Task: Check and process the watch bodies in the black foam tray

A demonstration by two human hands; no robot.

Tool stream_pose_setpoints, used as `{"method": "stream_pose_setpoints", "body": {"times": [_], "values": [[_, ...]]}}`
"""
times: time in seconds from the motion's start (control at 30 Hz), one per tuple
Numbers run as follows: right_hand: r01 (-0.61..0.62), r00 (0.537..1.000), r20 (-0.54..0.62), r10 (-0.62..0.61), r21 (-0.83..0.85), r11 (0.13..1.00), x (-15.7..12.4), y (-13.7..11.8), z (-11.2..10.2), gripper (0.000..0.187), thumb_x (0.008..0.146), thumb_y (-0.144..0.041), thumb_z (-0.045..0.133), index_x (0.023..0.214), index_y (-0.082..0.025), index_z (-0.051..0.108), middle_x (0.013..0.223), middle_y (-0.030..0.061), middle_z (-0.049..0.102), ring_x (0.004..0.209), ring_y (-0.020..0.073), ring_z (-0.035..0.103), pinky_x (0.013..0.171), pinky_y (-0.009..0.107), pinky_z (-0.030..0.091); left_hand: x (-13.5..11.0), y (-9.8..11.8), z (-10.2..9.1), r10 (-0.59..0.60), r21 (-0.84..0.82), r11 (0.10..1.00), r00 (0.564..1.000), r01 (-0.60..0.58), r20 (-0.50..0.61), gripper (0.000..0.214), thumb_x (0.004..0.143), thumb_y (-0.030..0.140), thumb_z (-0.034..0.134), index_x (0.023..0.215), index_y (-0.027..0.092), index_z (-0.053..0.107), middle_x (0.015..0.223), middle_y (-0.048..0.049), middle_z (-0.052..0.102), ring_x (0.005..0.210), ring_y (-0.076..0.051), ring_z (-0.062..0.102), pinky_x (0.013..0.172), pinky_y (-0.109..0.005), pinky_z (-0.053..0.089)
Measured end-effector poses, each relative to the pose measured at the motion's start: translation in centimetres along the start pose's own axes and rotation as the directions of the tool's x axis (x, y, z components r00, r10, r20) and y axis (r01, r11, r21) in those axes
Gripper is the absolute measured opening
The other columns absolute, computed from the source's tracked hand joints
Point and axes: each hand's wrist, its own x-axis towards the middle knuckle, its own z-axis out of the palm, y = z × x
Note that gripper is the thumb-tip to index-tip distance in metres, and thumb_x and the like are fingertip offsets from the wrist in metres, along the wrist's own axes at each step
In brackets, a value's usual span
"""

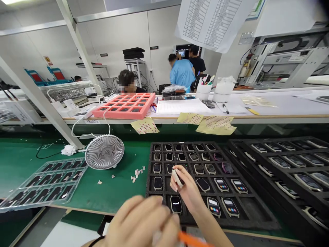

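Note:
My right hand pinches a watch case with a pale frame, turned on edge above the black foam tray. Smartwatches without straps lie in the tray's compartments; several have lit screens, such as the watch just below that hand. Close to the camera, my left hand is blurred, its fingers curled. From beneath them sticks out a slim orange thing whose kind I cannot make out. A black band circles the left wrist.
More foam trays of watches stand at right. Left are a round fan, a clear plastic tray of black parts and small scraps. A pink foam tray sits on the shelf; people are behind it.

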Motion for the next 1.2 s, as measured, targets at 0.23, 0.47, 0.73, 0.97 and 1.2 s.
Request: {"method": "stream_pose_setpoints", "body": {"times": [0.23, 0.47, 0.73, 0.97, 1.2], "values": [[-0.015, 0.996, -0.083, 0.025, 0.112, 0.994, -1.0, -1.4, 1.7, 0.021, 0.080, -0.038, 0.067, 0.082, -0.022, 0.054, 0.052, -0.0079, 0.045, 0.041, 0.0068, 0.039, 0.045, 0.021, 0.035, 1.2, -1.3, 7.0, -0.404, -0.470, 0.656, 0.801, 0.591, 0.442, 0.036, 0.094, 0.040, 0.037, 0.078, 0.016, 0.060, 0.059, 0.0021, 0.048, 0.050, -0.010, 0.038, 0.047, -0.021, 0.031], [0.015, 0.993, -0.114, -0.012, 0.023, 1.000, -0.6, -1.4, 1.4, 0.024, 0.079, -0.041, 0.067, 0.080, -0.022, 0.052, 0.049, -0.0074, 0.050, 0.040, 0.0074, 0.042, 0.042, 0.019, 0.034, 0.2, -1.7, 8.2, -0.432, -0.514, 0.508, 0.720, 0.692, 0.543, 0.045, 0.090, 0.049, 0.040, 0.072, 0.013, 0.062, 0.052, 0.0060, 0.026, 0.048, -0.009, 0.022, 0.045, -0.024, 0.016], [-0.091, 0.996, 0.022, 0.089, 0.143, 0.985, -0.1, -0.9, 0.8, 0.029, 0.076, -0.041, 0.070, 0.074, -0.022, 0.048, 0.044, -0.0123, 0.040, 0.030, 0.0024, 0.025, 0.034, 0.016, 0.020, 0.4, -2.8, 8.7, -0.365, -0.569, 0.339, 0.663, 0.749, 0.654, 0.049, 0.084, 0.058, 0.048, 0.071, 0.013, 0.063, 0.048, 0.0081, 0.024, 0.042, -0.006, 0.018, 0.040, -0.022, 0.012], [-0.240, 0.971, 0.076, 0.228, 0.336, 0.911, 0.5, -0.1, 0.6, 0.034, 0.071, -0.037, 0.073, 0.063, -0.021, 0.044, 0.040, -0.0131, 0.035, 0.031, 0.0018, 0.011, 0.035, 0.018, 0.022, 0.0, -3.3, 10.6, -0.410, -0.597, 0.158, 0.603, 0.786, 0.685, 0.054, 0.074, 0.068, 0.054, 0.067, 0.015, 0.057, 0.044, 0.0108, 0.025, 0.034, -0.003, 0.015, 0.033, -0.018, 0.013], [-0.058, 0.982, -0.180, 0.055, -0.010, 0.998, 0.3, 2.3, 0.1, 0.023, 0.078, -0.040, 0.065, 0.088, -0.025, 0.051, 0.052, -0.0085, 0.047, 0.038, 0.0071, 0.033, 0.039, 0.019, 0.024, 1.1, -3.4, 12.3, -0.519, -0.696, 0.274, 0.711, 0.664, 0.474, 0.047, 0.075, 0.061, 0.058, 0.061, 0.017, 0.048, 0.052, 0.0050, 0.043, 0.046, -0.008, 0.042, 0.045, -0.019, 0.038]]}}
